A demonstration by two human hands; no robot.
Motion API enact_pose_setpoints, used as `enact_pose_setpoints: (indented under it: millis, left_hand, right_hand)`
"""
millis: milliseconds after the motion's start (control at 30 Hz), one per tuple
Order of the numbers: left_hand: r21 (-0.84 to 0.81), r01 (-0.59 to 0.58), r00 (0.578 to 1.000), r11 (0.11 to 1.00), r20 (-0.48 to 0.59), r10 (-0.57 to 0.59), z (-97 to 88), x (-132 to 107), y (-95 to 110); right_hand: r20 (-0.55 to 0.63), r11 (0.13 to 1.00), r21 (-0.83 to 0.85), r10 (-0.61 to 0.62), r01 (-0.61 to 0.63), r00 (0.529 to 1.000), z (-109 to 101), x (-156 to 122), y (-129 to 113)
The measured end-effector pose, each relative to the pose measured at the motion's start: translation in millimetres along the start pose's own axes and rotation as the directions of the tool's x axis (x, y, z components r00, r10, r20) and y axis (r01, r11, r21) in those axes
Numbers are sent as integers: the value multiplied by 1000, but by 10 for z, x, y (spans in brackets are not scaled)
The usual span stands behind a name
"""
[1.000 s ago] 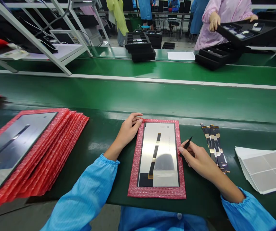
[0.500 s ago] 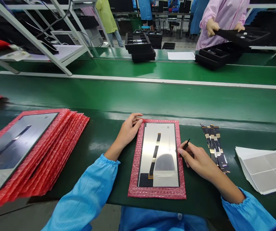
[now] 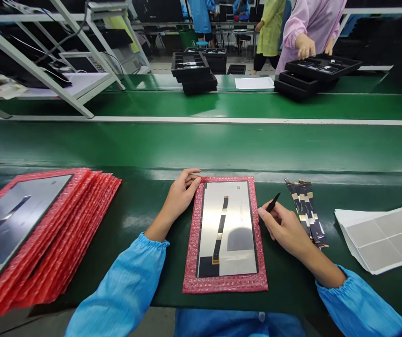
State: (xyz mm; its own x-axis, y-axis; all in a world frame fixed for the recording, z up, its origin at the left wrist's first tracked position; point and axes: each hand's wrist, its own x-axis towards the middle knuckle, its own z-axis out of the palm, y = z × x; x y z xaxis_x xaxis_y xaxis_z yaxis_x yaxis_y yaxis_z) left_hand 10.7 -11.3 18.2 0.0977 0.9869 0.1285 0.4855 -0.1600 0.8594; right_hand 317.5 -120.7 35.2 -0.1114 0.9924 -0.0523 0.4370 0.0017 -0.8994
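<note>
A display panel (image 3: 237, 210) with a silvery back lies on a pink-red bubble-wrap sleeve (image 3: 225, 285) in front of me. A thin black-and-gold flex cable (image 3: 219, 236) runs lengthwise along the panel, its lower end near a black patch. My left hand (image 3: 184, 192) pinches the sleeve's upper left corner between thumb and fingers. Beside the panel's right edge, my right hand (image 3: 282, 224) is closed around a slim black tool (image 3: 273, 202). One end of that tool sticks up past the fingers; its other end is hidden.
Several loose flex cables (image 3: 308, 213) lie right of my right hand, near white label sheets (image 3: 385, 236). At left leans a stack of red bubble-wrap sleeves (image 3: 77, 234) topped by another panel. Across the green bench, a person in pink handles black trays (image 3: 322, 70).
The view has shifted slightly. My hands keep nearly the same places at the panel. Across the bench, the person in pink has lowered a black tray onto the stack.
</note>
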Motion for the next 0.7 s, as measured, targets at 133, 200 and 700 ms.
enact_pose_setpoints:
  millis: [133, 200, 700]
  left_hand:
    - [7, -11, 1000, 1000, 19, 11, -4, 1, -52]
    - [0, -17, 1000, 1000, 9, 17, -1, 3, -58]
    - [-6, -34, 999, 999, 11, 34, -10, 7, -73]
  right_hand:
    - [-115, 1000, 25, 20, -17, 993, -16, 2, -9]
    - [-143, 1000, 0, 14, -14, 990, -19, 2, -19]
    - [-120, 997, -60, -52, 45, 991, -10, -1, -23]
